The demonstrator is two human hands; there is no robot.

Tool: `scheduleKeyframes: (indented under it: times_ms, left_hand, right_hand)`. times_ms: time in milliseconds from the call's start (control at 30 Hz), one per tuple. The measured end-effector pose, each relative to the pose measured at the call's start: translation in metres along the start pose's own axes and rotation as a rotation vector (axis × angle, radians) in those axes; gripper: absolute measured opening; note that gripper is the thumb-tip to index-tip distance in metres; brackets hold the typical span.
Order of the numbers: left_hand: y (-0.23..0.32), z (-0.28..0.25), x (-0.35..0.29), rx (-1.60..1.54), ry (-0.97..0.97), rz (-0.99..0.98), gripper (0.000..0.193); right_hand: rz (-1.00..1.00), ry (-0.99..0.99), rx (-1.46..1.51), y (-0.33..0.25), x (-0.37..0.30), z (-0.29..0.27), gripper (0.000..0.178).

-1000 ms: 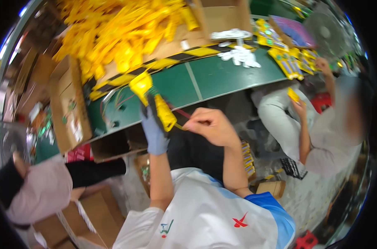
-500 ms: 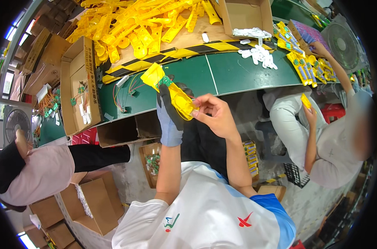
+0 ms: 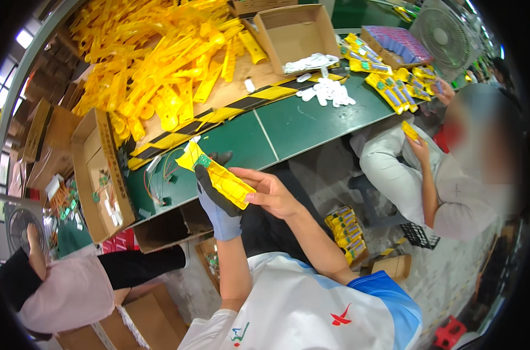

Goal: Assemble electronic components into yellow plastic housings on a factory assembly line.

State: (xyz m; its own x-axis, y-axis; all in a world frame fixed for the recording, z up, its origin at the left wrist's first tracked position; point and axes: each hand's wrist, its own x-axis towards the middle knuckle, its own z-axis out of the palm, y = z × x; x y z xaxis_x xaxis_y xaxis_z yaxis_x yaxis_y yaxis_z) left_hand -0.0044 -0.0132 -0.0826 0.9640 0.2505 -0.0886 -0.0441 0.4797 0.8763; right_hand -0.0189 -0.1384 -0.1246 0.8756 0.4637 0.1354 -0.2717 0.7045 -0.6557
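The open yellow casing [image 3: 228, 185] lies slantwise between the two hands, its hollow side up, its far end seen against the green table [image 3: 297, 131] and its near end toward the person's body; a small green circuit board [image 3: 203, 161] sits in it near the far end; the gloved left hand [image 3: 215, 198] cradles the casing from below, its fingers clamped about it, the thumb along the left edge and dark fingertips showing past the opposite edge; the bare right hand [image 3: 273, 193] is at the near end, its thumb touching the corner and its index finger reaching along the right side, the two slightly apart with the casing's end between them; whether the other right fingers press on the casing, I cannot tell.
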Motion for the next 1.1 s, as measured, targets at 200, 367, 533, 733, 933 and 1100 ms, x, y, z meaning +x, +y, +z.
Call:
scheduleKeyframes:
  times_ms: [200,367,533,733,933,1100]
  left_hand:
    - [-0.035,-0.016,0.023,-0.23,-0.056,-0.114,0.055]
    - [-0.045,-0.026,0.029,-0.347,-0.005,-0.142,0.049]
    - [-0.047,-0.036,0.041,-0.248,-0.046,-0.24,0.045]
    - [-0.043,-0.03,0.05,-0.353,-0.166,-0.383,0.047]
    - [-0.044,-0.012,0.056,-0.313,-0.086,-0.387,0.046]
    - [-0.056,-0.014,0.065,-0.275,-0.144,-0.394,0.044]
  right_hand:
    - [0.001,0.081,-0.073,-0.011,-0.001,-0.012,0.071]
    - [-0.016,0.319,-0.709,-0.061,-0.001,-0.038,0.056]
    - [-0.493,0.799,-1.542,-0.135,0.032,-0.102,0.03]
    - [-0.249,0.743,-2.021,-0.162,0.059,-0.167,0.024]
    - [-0.389,0.642,-1.995,-0.152,0.069,-0.172,0.013]
    - [-0.493,0.755,-2.018,-0.14,0.052,-0.16,0.011]
